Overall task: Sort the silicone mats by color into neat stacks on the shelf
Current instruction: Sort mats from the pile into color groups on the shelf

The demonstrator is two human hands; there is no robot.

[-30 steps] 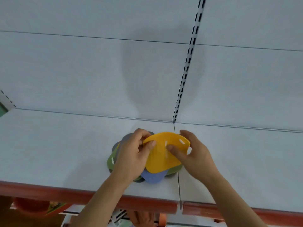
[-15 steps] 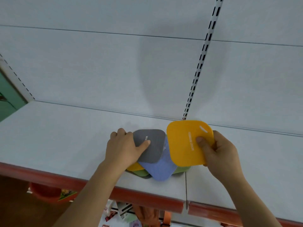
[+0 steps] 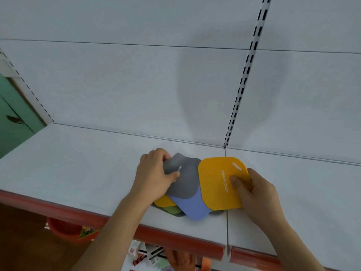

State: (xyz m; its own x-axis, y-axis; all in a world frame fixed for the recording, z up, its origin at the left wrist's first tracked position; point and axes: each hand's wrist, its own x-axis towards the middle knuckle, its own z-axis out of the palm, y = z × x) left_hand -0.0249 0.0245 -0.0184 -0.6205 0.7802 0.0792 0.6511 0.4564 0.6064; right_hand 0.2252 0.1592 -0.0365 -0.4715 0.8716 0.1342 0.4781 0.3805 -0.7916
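While the left hand [image 3: 154, 178] pinches the grey mat [image 3: 184, 178], the right hand [image 3: 257, 194] fingers grip the yellow mat [image 3: 216, 184]

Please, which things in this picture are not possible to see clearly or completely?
- Head view: the pile's lower mats lie under the grey mat and blue mat; their number is unclear.
- Grey mat's print: partly covered by the left hand.
- Items below the shelf: hidden by its red edge, cut off by the frame.
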